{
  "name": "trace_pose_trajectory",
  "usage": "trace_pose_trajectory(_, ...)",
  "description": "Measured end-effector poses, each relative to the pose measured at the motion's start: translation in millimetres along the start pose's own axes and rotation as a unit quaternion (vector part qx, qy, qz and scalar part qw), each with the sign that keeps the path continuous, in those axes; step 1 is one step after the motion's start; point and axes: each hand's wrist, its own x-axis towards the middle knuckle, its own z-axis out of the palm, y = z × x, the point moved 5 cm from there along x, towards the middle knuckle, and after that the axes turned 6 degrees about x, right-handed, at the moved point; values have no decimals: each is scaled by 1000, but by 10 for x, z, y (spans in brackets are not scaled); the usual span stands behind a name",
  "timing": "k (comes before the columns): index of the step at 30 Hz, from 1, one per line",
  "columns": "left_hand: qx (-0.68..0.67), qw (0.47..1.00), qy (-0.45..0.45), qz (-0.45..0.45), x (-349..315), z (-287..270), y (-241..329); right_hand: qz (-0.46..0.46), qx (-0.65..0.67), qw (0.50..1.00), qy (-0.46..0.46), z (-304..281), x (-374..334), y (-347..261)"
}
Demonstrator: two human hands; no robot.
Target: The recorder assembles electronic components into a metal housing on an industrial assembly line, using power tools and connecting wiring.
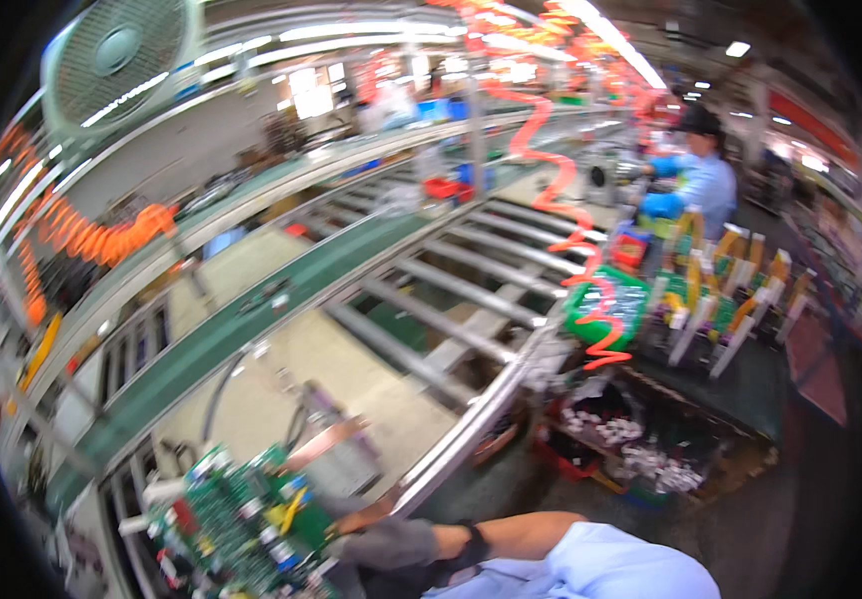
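My right hand (388, 544), in a grey glove with a dark band at the wrist, reaches in from the lower right. Its bare-looking fingertips are closed at the edge of a green circuit board (236, 524). The board is crowded with parts: yellow, white, red and black pieces stand on it. Whether it is one board or more is blurred. My left hand does not show. Just beyond the board lies a grey box-shaped piece (343, 464) with a copper-coloured strip, on a pale work board (296, 369).
A roller conveyor (431, 299) runs along a green belt strip (251, 304). Orange coiled hoses (111, 240) hang nearby, below a fan (116, 50). To the right are a green bin (605, 314), a rack of boards (720, 290) and a box of small white parts (640, 449). A co-worker (705, 175) stands farther back.
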Motion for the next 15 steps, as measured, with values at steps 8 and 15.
trace_pose_trajectory(8, -197, 979, 28, 54, 57, -504, -85, -10, 95, 991, -96, 205, 302, 15)
trace_pose_trajectory(15, -135, 974, 57, 175, 48, -645, 286, -110, -324, 939, 44, -522, 453, -519)
